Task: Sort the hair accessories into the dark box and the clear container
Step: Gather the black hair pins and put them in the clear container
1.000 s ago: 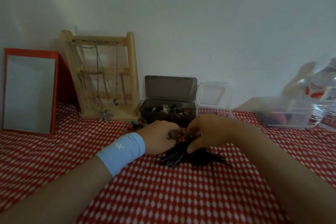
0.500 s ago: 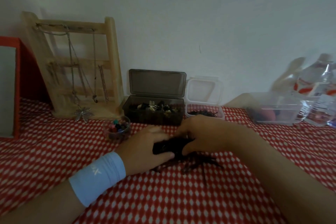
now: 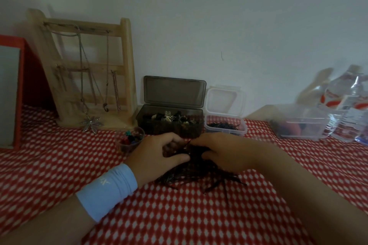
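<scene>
Both hands grasp into the pile of dark hair accessories (image 3: 199,177) — left hand (image 3: 157,155) with thumb and fingers curled round a dark clump, right hand (image 3: 225,153) with fingertips pinching at the pile's top. Pile lies on the red checked cloth (image 3: 179,215), partly under both palms. Just behind stand the dark box (image 3: 159,131) and, just beside it, the clear container (image 3: 227,133) — lids raised, both holding pieces.

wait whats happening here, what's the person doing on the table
A person's left hand and right hand are both curled round part of a pile of dark hairpins on the red checked cloth. Behind it, the dark box and the clear container stand open, each already holding some accessories. The pile is not yet sorted.
</scene>
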`<state>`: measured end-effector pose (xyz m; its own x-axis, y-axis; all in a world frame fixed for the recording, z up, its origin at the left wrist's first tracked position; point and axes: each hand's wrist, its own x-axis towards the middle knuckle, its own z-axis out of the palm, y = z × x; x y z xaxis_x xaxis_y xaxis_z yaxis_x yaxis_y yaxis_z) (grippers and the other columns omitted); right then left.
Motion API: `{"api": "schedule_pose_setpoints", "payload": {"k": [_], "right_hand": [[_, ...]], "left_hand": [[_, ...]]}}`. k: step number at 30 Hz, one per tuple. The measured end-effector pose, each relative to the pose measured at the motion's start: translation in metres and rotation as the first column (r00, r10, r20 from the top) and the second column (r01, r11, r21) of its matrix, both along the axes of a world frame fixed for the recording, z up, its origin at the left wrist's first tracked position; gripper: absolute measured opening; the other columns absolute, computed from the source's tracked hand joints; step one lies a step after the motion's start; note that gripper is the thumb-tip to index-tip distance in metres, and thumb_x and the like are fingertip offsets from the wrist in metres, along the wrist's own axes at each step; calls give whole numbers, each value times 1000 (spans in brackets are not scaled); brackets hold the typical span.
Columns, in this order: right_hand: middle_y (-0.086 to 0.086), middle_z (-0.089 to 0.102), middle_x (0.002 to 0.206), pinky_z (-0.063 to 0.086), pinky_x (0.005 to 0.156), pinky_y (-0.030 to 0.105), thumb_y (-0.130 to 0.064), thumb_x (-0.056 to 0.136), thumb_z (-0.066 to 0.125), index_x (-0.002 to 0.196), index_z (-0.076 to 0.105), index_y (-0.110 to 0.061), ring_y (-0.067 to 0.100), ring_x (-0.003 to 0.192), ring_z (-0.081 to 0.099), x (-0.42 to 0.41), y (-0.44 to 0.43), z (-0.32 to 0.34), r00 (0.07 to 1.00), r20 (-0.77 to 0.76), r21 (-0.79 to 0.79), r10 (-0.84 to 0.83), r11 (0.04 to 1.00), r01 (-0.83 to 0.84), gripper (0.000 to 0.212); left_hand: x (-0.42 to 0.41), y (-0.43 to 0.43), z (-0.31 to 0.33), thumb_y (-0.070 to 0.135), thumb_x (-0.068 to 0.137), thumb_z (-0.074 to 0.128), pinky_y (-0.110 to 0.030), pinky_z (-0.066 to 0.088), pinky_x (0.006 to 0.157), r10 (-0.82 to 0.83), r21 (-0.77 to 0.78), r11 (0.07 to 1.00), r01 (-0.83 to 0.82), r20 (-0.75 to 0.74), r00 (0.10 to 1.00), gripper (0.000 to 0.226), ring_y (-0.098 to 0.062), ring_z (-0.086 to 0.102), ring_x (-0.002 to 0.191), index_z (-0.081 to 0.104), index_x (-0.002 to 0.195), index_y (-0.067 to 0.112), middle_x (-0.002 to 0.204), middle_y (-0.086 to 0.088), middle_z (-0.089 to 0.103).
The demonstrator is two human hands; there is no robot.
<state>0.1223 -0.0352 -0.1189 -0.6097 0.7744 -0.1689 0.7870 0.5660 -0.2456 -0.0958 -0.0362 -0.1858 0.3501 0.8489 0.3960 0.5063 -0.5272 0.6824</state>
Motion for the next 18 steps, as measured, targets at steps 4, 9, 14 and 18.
{"api": "schedule_pose_setpoints", "payload": {"k": [4, 9, 14, 18], "right_hand": [[-8, 50, 146, 34, 108, 21, -16, 106, 40, 147, 45, -30, 9, 130, 46, 2, -2, 6, 995, -71, -100, -66, 993, 58, 43], [3, 65, 113, 49, 83, 26, -14, 104, 37, 131, 53, -27, 10, 89, 60, -1, -6, 10, 960, -199, -306, -199, 943, 131, 34], [-2, 66, 120, 48, 99, 34, -39, 100, 50, 132, 58, -20, 15, 105, 64, -2, -6, 5, 902, -329, -516, -281, 853, 78, 38], [-8, 70, 110, 53, 92, 32, -40, 99, 58, 123, 60, -19, 10, 101, 66, 5, -5, 6, 955, -267, -470, -129, 882, -13, 32]], "left_hand": [[-3, 0, 1, 38, 86, 69, -10, 48, 76, -23, -3, 1000, 23, 35, 999, 14, 5, 64, 89, 69, 100, 38, 92, 25, 68], [-4, -1, 0, 22, 89, 67, -8, 45, 79, 9, 16, 1000, -11, 107, 994, 17, 2, 63, 92, 69, 99, 37, 92, 23, 67], [-5, -2, 1, 16, 93, 62, -22, 52, 79, -28, -9, 1000, 30, 133, 991, 18, -8, 67, 89, 72, 98, 30, 88, 13, 71], [-5, -1, 3, 12, 96, 55, -16, 50, 81, -31, -2, 1000, 31, 156, 987, 27, -2, 66, 94, 73, 95, 32, 94, 17, 71]]}}
